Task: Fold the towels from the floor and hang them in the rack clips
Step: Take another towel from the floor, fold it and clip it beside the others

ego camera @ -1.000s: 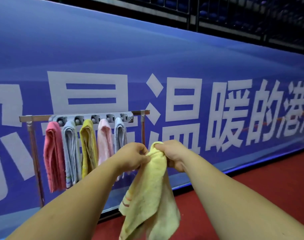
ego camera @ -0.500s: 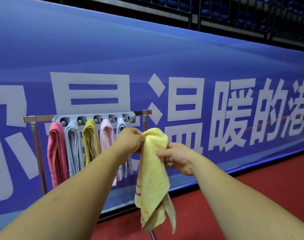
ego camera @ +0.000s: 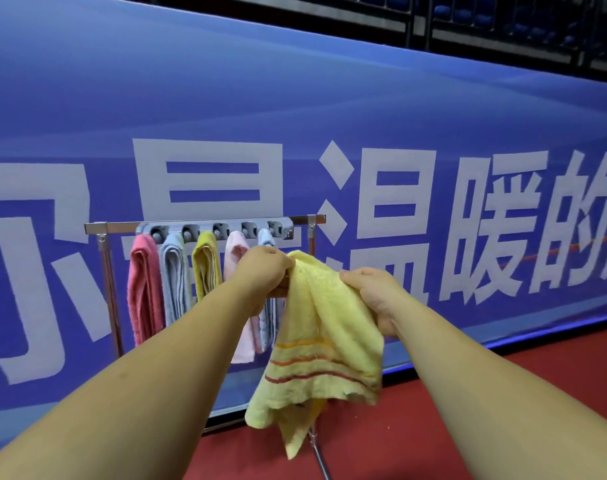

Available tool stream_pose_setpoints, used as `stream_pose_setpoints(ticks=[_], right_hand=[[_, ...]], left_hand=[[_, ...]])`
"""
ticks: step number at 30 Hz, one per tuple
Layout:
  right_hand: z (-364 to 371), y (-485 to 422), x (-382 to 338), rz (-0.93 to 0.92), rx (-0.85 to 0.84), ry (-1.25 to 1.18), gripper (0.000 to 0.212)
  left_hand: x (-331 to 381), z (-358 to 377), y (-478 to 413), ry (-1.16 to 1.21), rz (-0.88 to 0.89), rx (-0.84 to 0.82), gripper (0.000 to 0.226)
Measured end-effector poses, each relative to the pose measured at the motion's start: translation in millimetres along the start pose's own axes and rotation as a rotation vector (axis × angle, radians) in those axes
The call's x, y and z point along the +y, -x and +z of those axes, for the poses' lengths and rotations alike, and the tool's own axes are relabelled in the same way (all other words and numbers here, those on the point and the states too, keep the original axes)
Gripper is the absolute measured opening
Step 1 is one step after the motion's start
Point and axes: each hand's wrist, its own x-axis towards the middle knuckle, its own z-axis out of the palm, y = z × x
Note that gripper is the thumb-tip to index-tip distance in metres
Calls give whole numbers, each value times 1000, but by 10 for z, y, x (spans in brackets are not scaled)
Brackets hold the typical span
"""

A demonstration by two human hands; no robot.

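Observation:
A pale yellow towel (ego camera: 324,337) with orange stripes hangs in the air in front of the rack. My left hand (ego camera: 265,271) grips its top left corner and my right hand (ego camera: 371,294) grips its top right edge, so the cloth spreads between them. Behind it stands a metal rack (ego camera: 104,271) with a grey clip bar (ego camera: 222,230). Folded towels hang from the clips: pink (ego camera: 143,289), light blue (ego camera: 175,275), mustard yellow (ego camera: 206,265), pale pink (ego camera: 236,251) and another light blue one (ego camera: 267,239), partly hidden by my left hand.
A long blue banner (ego camera: 364,116) with large white characters runs behind the rack. The floor (ego camera: 416,427) is red. A rack leg (ego camera: 321,455) shows below the held towel. Dark railings and seats (ego camera: 485,19) lie above the banner.
My hands have moved apart, and the yellow towel has gone from a narrow hanging bunch to a wider spread. The rack appears closer.

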Motion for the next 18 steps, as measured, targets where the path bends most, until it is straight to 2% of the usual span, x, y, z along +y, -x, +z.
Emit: stream_pose_setpoints(ticks=[3, 5, 6, 9, 10, 13, 18], right_hand=[[44, 56, 180, 103, -121, 30, 43], [69, 92, 350, 165, -182, 114, 46], [85, 111, 439, 189, -190, 156, 46], [192, 162, 648, 248, -238, 143, 44], [250, 181, 680, 249, -258, 94, 41], [397, 231, 656, 205, -247, -71, 37], [541, 235, 459, 143, -251, -125, 66]], left_hand=[[78, -19, -52, 178, -86, 52, 4], [75, -45, -128, 316, -93, 87, 8], [66, -71, -162, 373, -96, 90, 16], [6, -142, -255, 488, -79, 45, 64], [-21, -159, -287, 503, -66, 29, 69], [-19, -180, -273, 526, -46, 42, 63], [-8, -241, -211, 560, -53, 123, 38]])
